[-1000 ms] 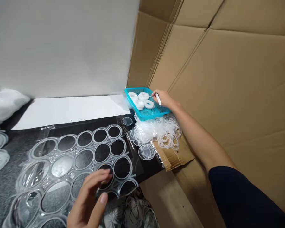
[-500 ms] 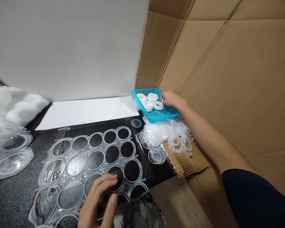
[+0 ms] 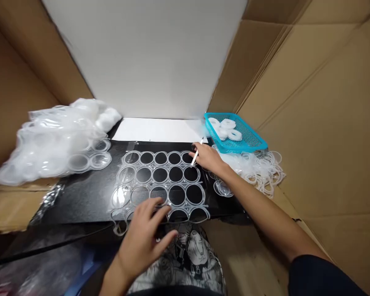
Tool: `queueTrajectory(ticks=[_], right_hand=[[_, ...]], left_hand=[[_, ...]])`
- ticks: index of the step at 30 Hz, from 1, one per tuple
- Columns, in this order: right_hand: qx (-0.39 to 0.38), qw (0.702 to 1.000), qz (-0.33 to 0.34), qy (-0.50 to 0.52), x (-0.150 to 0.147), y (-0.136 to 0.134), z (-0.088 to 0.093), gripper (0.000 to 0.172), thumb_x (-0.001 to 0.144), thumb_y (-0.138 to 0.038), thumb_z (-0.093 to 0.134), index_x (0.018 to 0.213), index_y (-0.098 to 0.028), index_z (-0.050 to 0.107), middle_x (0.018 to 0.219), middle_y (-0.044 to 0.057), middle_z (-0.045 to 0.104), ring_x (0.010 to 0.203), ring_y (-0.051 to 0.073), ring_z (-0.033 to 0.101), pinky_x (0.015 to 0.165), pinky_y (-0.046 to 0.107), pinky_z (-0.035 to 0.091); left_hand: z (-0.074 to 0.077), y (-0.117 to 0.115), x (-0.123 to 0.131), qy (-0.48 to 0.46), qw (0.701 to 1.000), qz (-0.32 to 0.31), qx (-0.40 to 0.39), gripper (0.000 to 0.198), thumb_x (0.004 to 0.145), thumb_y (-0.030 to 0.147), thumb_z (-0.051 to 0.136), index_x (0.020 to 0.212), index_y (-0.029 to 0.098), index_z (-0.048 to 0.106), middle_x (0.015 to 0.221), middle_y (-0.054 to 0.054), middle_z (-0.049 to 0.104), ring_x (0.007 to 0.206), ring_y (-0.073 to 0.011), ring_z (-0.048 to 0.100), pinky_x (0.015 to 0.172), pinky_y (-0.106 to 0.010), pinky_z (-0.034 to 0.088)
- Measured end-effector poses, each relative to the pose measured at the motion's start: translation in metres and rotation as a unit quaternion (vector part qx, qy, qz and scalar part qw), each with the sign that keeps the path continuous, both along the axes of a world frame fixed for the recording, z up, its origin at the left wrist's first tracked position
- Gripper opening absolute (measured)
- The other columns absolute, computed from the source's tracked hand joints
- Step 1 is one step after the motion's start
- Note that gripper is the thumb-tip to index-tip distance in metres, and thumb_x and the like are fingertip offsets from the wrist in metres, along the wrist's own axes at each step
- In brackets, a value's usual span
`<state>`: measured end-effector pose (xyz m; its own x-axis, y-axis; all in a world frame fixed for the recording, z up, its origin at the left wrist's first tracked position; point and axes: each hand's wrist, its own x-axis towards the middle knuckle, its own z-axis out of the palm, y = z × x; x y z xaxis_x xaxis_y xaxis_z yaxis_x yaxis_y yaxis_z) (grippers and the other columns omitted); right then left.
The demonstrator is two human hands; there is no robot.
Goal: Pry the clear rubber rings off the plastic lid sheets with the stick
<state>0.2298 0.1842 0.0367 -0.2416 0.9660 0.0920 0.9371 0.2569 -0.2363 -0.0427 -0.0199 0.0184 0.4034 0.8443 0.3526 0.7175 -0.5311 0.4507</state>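
Note:
A clear plastic sheet of joined rings [image 3: 160, 181] lies on a black mat [image 3: 86, 193]. My left hand [image 3: 144, 238] rests flat on the sheet's near edge, fingers spread. My right hand [image 3: 208, 158] is over the sheet's far right corner, closed on a thin white stick [image 3: 196, 156] whose tip points down at a ring. A turquoise basket [image 3: 249, 142] with white rings [image 3: 226, 127] inside stands behind my right hand.
Loose clear rings [image 3: 259, 170] are piled right of the mat, below the basket. A heap of clear plastic sheets [image 3: 55, 139] lies at the left. Cardboard walls [image 3: 320, 123] enclose left and right; a white board [image 3: 148, 61] stands behind. A white paper [image 3: 157, 130] lies at the back.
My right hand left the basket and came to the ring sheet's far right corner with the stick. The view swung left, showing the plastic heap. My left hand stays on the sheet.

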Motion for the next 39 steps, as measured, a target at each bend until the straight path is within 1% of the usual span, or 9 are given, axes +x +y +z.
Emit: queueTrajectory(ticks=[6, 10, 15, 18, 21, 26, 29, 34, 39], right_hand=[[-0.018, 1.0, -0.004, -0.009, -0.004, 0.0, -0.015, 0.034, 0.101, -0.021, 0.055, 0.133, -0.012, 0.063, 0.122, 0.019, 0.074, 0.115, 0.03, 0.07, 0.095, 0.035, 0.051], [0.014, 1.0, -0.016, -0.01, -0.003, 0.01, 0.002, 0.043, 0.103, -0.02, 0.045, 0.143, -0.01, 0.054, 0.136, 0.025, 0.064, 0.123, 0.034, 0.066, 0.101, 0.039, 0.05], [0.032, 0.997, -0.023, -0.06, 0.002, 0.036, 0.011, 0.043, 0.103, -0.02, 0.043, 0.144, -0.011, 0.054, 0.135, 0.025, 0.063, 0.123, 0.035, 0.064, 0.102, 0.043, 0.049], [-0.007, 0.995, -0.003, -0.098, 0.007, 0.045, 0.005, 0.038, 0.101, -0.018, 0.047, 0.136, -0.014, 0.06, 0.131, 0.023, 0.066, 0.119, 0.033, 0.066, 0.101, 0.042, 0.05], [-0.013, 0.996, 0.048, -0.07, 0.014, 0.039, 0.01, 0.038, 0.101, -0.021, 0.052, 0.137, -0.013, 0.061, 0.128, 0.021, 0.069, 0.117, 0.031, 0.067, 0.102, 0.041, 0.05], [-0.029, 0.983, 0.132, 0.122, -0.011, -0.007, 0.05, 0.045, 0.111, -0.041, 0.038, 0.147, -0.023, 0.056, 0.098, 0.008, 0.077, 0.089, 0.024, 0.072, 0.087, 0.041, 0.056], [-0.075, 0.945, 0.25, 0.199, -0.061, -0.033, 0.061, 0.035, 0.109, -0.043, 0.044, 0.124, -0.029, 0.072, 0.111, 0.004, 0.077, 0.102, 0.019, 0.071, 0.094, 0.037, 0.056], [-0.164, 0.869, 0.37, 0.285, -0.136, -0.038, 0.025, 0.02, 0.104, -0.031, 0.06, 0.112, -0.028, 0.077, 0.112, 0.002, 0.076, 0.1, 0.015, 0.07, 0.09, 0.032, 0.057], [-0.206, 0.863, 0.257, 0.383, -0.151, -0.033, -0.02, 0.024, 0.103, -0.035, 0.057, 0.104, -0.024, 0.079, 0.11, 0.006, 0.078, 0.101, 0.019, 0.073, 0.092, 0.038, 0.058]], left_hand=[[-0.024, -0.008, 0.017, 0.041, 0.997, -0.024, 0.053, 0.028, 0.094, 0.001, 0.053, 0.109, 0.02, 0.067, 0.105, -0.009, 0.069, 0.095, -0.0245, 0.06, 0.084, -0.042, 0.053], [-0.012, 0.012, 0.012, -0.038, 0.995, -0.087, -0.011, 0.029, 0.1, 0.004, 0.041, 0.105, 0.02, 0.064, 0.098, -0.006, 0.067, 0.089, -0.0197, 0.06, 0.077, -0.033, 0.053], [-0.002, 0.04, 0.039, -0.079, 0.992, -0.077, -0.064, 0.029, 0.106, 0.014, 0.037, 0.108, 0.019, 0.066, 0.105, -0.009, 0.065, 0.097, -0.022, 0.061, 0.084, -0.036, 0.054], [-0.001, 0.045, 0.049, -0.079, 0.989, -0.097, -0.079, 0.023, 0.103, 0.012, 0.045, 0.109, 0.019, 0.067, 0.107, -0.009, 0.065, 0.099, -0.0233, 0.062, 0.086, -0.037, 0.055], [0.004, 0.04, 0.028, -0.123, 0.981, -0.11, -0.104, 0.018, 0.102, 0.022, 0.057, 0.118, 0.022, 0.065, 0.118, -0.008, 0.065, 0.109, -0.022, 0.063, 0.094, -0.036, 0.055], [0.001, 0.035, -0.036, -0.18, 0.976, 0.117, -0.047, 0.017, 0.104, 0.027, 0.053, 0.114, 0.023, 0.066, 0.12, -0.009, 0.064, 0.117, -0.0252, 0.061, 0.104, -0.044, 0.048], [-0.011, 0.032, -0.053, -0.094, 0.982, 0.164, -0.03, 0.019, 0.102, 0.028, 0.056, 0.117, 0.023, 0.067, 0.125, -0.01, 0.065, 0.12, -0.0293, 0.06, 0.104, -0.048, 0.047], [-0.022, 0.023, -0.052, -0.023, 0.988, 0.149, -0.014, 0.026, 0.102, 0.027, 0.057, 0.126, 0.021, 0.064, 0.133, -0.013, 0.065, 0.127, -0.0319, 0.058, 0.107, -0.05, 0.045], [-0.023, 0.023, -0.051, 0.039, 0.988, 0.146, 0.007, 0.03, 0.104, 0.025, 0.054, 0.132, 0.017, 0.061, 0.143, -0.013, 0.064, 0.13, -0.0322, 0.056, 0.106, -0.049, 0.043]])
